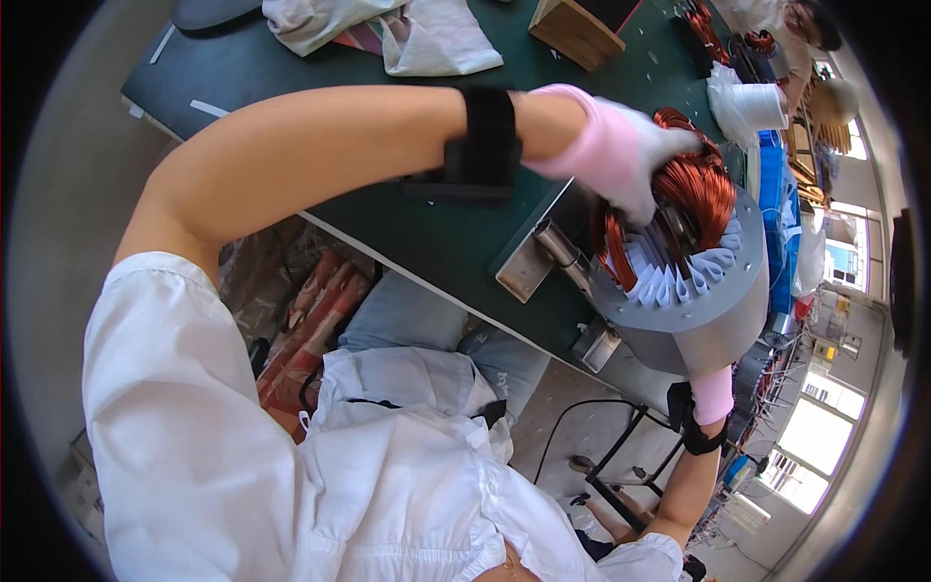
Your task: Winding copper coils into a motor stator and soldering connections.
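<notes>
A motor stator [669,320], a thick grey metal ring, rests tilted at the table's right edge. Bundles of copper winding [700,194] rise out of it, and folded white insulation slips [669,283] line its inner rim. My left hand [630,155], in a white and pink glove and slightly blurred, reaches over the winding, thumb on the near side and fingers across the top. My right hand [716,344], in a similar glove, lies against the near right side of the stator; its fingers are hidden. Black bands circle both my forearms.
Metal brackets [531,267] stand beside the stator on the dark green table [407,228]. White cloths [436,39] and a wooden block [577,34] lie at the back. A white spool [758,105] and more copper coils [708,34] sit far right, with another person [800,48] beyond.
</notes>
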The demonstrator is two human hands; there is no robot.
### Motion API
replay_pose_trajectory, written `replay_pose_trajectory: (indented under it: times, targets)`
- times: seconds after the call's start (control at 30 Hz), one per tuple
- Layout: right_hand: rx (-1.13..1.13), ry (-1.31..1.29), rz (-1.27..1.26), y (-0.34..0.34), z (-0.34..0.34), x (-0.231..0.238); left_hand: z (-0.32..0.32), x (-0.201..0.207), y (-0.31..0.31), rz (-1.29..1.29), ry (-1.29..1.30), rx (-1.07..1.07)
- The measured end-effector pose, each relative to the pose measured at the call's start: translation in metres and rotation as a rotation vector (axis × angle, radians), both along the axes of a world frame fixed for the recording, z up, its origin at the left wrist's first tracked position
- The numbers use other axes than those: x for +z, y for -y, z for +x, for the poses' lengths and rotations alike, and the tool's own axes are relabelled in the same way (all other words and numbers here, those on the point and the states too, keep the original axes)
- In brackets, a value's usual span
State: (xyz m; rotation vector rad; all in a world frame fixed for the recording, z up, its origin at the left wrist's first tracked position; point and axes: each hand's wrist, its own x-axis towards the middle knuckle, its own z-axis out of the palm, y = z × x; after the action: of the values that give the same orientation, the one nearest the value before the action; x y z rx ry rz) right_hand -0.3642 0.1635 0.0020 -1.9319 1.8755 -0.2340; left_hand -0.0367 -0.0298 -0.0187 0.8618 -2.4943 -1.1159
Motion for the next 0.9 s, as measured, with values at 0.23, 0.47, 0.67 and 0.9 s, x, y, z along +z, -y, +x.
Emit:
replay_pose_trajectory:
  times: [0.23, 0.47, 0.67, 0.9]
  targets:
    - [-0.119, 0.157, -0.037, -0.001, 0.016, -0.005, -0.039, -0.025, 0.019, 0.368, -0.382, -0.285]
    - [0.221, 0.358, -0.346, 0.065, 0.063, -0.018, -0.014, -0.037, 0.034, 0.659, -0.431, -0.306]
    - [0.180, 0.475, -0.418, 0.055, 0.067, -0.032, -0.009, -0.050, 0.016, 0.605, -0.550, -0.305]
    - [0.128, 0.416, -0.492, 0.050, 0.070, -0.047, 0.008, -0.080, 0.038, 0.282, -0.231, -0.241]
